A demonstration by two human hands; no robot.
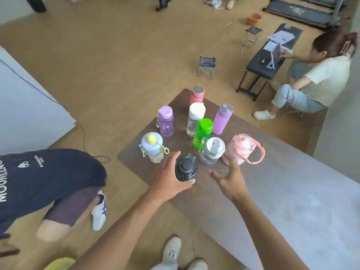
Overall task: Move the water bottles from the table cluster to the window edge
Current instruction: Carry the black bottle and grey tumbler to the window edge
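Several water bottles stand clustered on the dark brown table [253, 156]. Nearest me is a black bottle [186, 168]; my left hand [167, 178] wraps around its left side and base. My right hand [228, 177] hovers open just right of it, fingers spread, close to a clear bottle with a white lid [212, 152] and a pink jug with a strap [244, 148]. Behind them stand a green bottle [202, 133], a blue-lidded bottle [153, 149], a purple translucent bottle [166, 121], a clear white-capped bottle [195, 118], a lilac flask [222, 118] and a pink flask [197, 94].
A person in a dark shirt [44, 182] stands at the table's left. Another person [315, 78] sits at the far right by a dark bench [268, 59]. Small folding stools [206, 65] and a cable lie on the wooden floor. A pale panel [25, 106] stands at left.
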